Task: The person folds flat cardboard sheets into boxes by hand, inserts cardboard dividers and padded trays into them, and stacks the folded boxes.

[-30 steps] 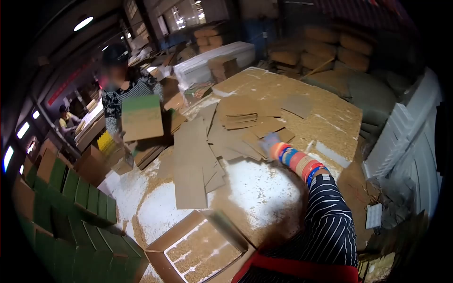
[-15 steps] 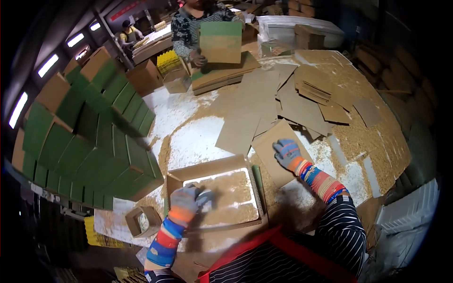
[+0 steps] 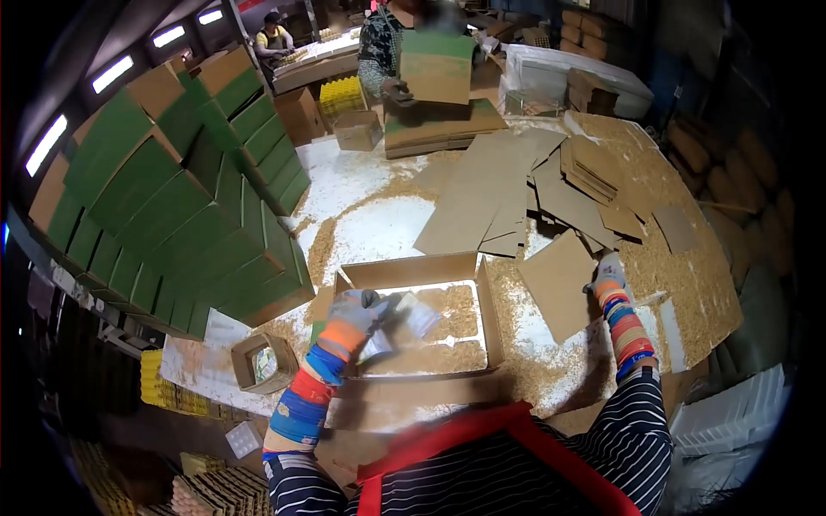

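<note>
Cardboard carton [image 3: 413, 272] and loose sheet [image 3: 555, 288] attended by two gloved hands

Striped clothing [image 3: 482, 477], crossed by red straps, is seen nearest. Beyond it, the open carton is set on the table [image 3: 379, 225], with a white insert [image 3: 478, 311] inside, largely covered by brown granular material [image 3: 460, 325]. The left hand [image 3: 354, 311] is held over the carton's left side, its fingers curled; pale, blurred pieces are seen beside it, but whether its grip is closed on one cannot be told. At the carton's left, a small open box [image 3: 245, 368] is placed.

To the right of the carton, the loose sheet is laid flat, its right edge met by the right hand [image 3: 609, 273]; whether it is pinched in that grip cannot be told.

Farther off, flat cardboard pieces [image 3: 482, 193] are spread, and green-and-brown cartons [image 3: 181, 211] are stacked at left. Across the table, a green-and-tan panel [image 3: 436, 73] is held upright by a co-worker [image 3: 379, 47].
</note>
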{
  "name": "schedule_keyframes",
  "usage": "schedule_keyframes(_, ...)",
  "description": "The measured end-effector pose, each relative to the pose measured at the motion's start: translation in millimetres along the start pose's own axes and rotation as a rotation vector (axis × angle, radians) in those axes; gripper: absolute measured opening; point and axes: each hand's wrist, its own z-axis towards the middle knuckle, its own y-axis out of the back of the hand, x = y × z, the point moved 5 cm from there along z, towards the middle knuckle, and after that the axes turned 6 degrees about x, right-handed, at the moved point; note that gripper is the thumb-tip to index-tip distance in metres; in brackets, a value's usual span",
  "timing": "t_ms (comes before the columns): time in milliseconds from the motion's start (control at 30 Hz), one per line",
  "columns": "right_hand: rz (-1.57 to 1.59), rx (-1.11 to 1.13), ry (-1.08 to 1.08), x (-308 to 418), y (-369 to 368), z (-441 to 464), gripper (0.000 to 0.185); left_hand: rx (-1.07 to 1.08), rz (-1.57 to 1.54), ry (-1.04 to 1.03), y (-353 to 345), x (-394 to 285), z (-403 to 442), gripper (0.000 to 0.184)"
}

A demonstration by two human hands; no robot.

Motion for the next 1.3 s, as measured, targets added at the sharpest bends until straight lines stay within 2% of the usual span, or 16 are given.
schedule_keyframes(167, -0.017, -0.508, 0.242, 15.3, 56.4, 6.4, 0.037, -0.122, -0.541, -0.049, 22.2, 28.4, -1.6, 0.034)
schedule_keyframes(267, 0.184, -0.338, 0.314, 50.1, 104.9, -2.7, 0.028, -0.427, -0.488, -0.171, 81.6, 52.9, -25.3, 0.031)
schedule_keyframes(367, 0.356, -0.427, 0.3, 76.8, 142.6, -26.8, 0.023, -0.896, -0.936, -0.323, 140.4, 143.2, -49.3, 0.032)
schedule_keyframes(467, 0.517, -0.343, 0.434, 86.1, 137.8, 0.3, 0.021, -1.132, -0.228, 0.144, 168.7, 238.2, -87.9, 0.029)
schedule_keyframes(500, 0.626, -0.268, 0.473, 86.8, 137.6, 13.1, 0.02, -0.862, 0.063, 0.29, 171.1, 324.4, -75.4, 0.038)
schedule_keyframes(533, 0.955, -0.243, 0.529, 90.3, 142.4, 19.5, 0.022, -0.723, 0.276, 0.677, 157.4, 297.1, -87.8, 0.056)
schedule_keyframes(567, 1.008, -0.338, 0.574, 96.3, 150.8, 16.8, 0.022, -0.72, 0.618, 0.79, 150.2, 265.6, -100.9, 0.069)
schedule_keyframes(633, 0.476, -0.684, 0.412, 128.5, 193.1, -44.3, 0.027, -0.952, 0.735, 0.572, 139.9, 235.4, -102.3, 0.064)
schedule_keyframes(700, 0.593, -0.374, 0.544, 147.5, 195.2, -24.7, 0.031, -0.926, 0.486, 0.253, 130.6, 195.5, -91.6, 0.058)
schedule_keyframes(767, 0.226, -0.421, 0.314, 161.0, 197.8, -29.8, 0.029, -0.847, 0.171, -0.114, 109.0, 166.4, -77.7, 0.05)
schedule_keyframes(867, 0.904, -0.218, 0.614, 143.4, 194.2, 44.4, 0.032, -0.648, 0.068, -0.343, 71.3, 96.6, -66.9, 0.055)
schedule_keyframes(967, 0.393, -0.638, 0.156, 130.4, 199.8, 23.1, 0.033, -0.362, -0.053, -0.368, 34.3, 71.5, -56.5, 0.062)
schedule_keyframes(1000, 0.463, -0.717, 0.187, 127.1, 203.6, 25.5, 0.032, -0.219, -0.276, -0.318, 19.8, 69.9, -51.5, 0.067)
schedule_keyframes(1100, 0.991, -0.603, 0.505, 127.9, 211.3, 18.3, 0.027, -0.202, -0.057, -0.265, 8.2, 89.4, -37.2, 0.073)
schedule_keyframes(1233, 0.658, -0.85, 0.664, 157.8, 236.5, -94.6, 0.011, -0.533, 0.28, -0.453, 58.6, -0.2, -50.5, 0.084)
schedule_keyframes(1300, 0.803, -0.748, 1.097, 188.2, 238.3, -133.2, 0.007, -0.634, 0.457, -0.633, 72.2, -53.4, -42.3, 0.088)
